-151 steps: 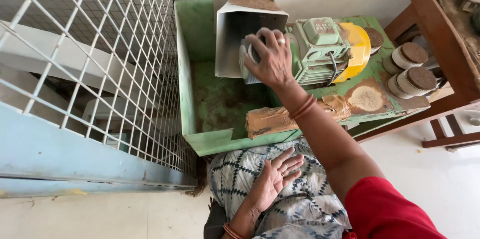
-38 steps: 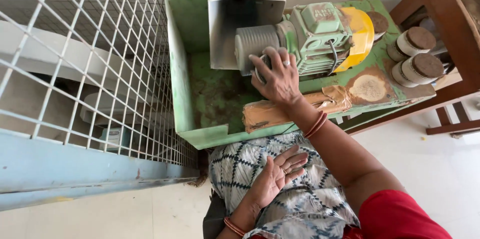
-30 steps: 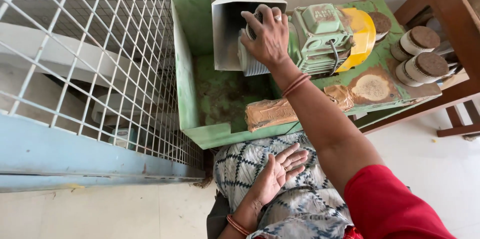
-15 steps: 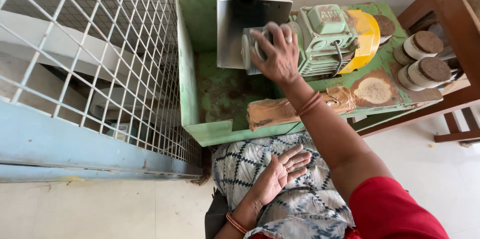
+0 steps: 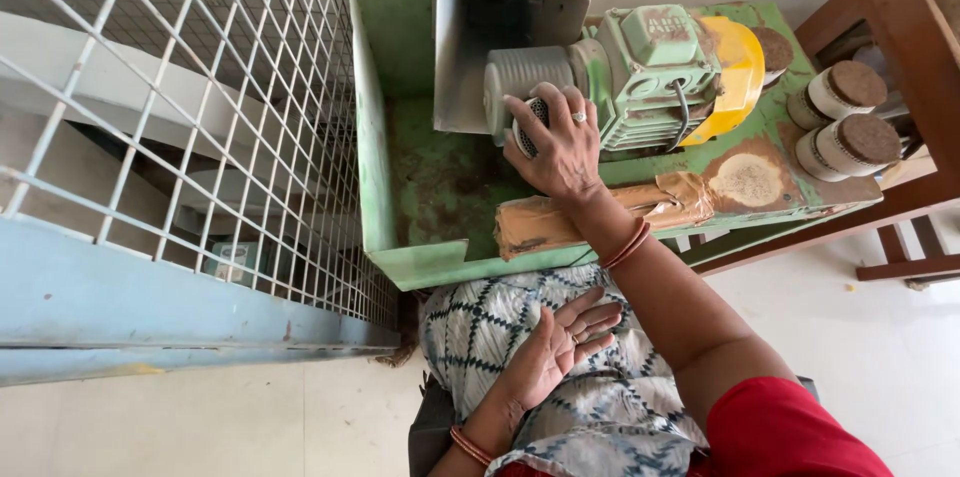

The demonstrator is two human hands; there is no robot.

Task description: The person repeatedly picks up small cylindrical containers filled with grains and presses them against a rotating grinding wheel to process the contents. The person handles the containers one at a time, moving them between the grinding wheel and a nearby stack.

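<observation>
My right hand is closed around a small round perforated metal cup, held at the lower front of the machine's ribbed grey cylinder. Behind the cylinder are the green motor and a yellow cover. A metal hopper topped with brown powder stands over the green tray. My left hand rests palm up, fingers spread, on the patterned cloth over my lap and holds nothing.
A white wire-mesh cage with a blue base fills the left. A brown paper-wrapped block lies along the tray's front edge. Two white cups filled with brown powder stand to the right of the tray, by a dark wooden frame.
My right hand went up onto the cylinder and has since slid a little lower down its front. The left hand has stayed on my lap.
</observation>
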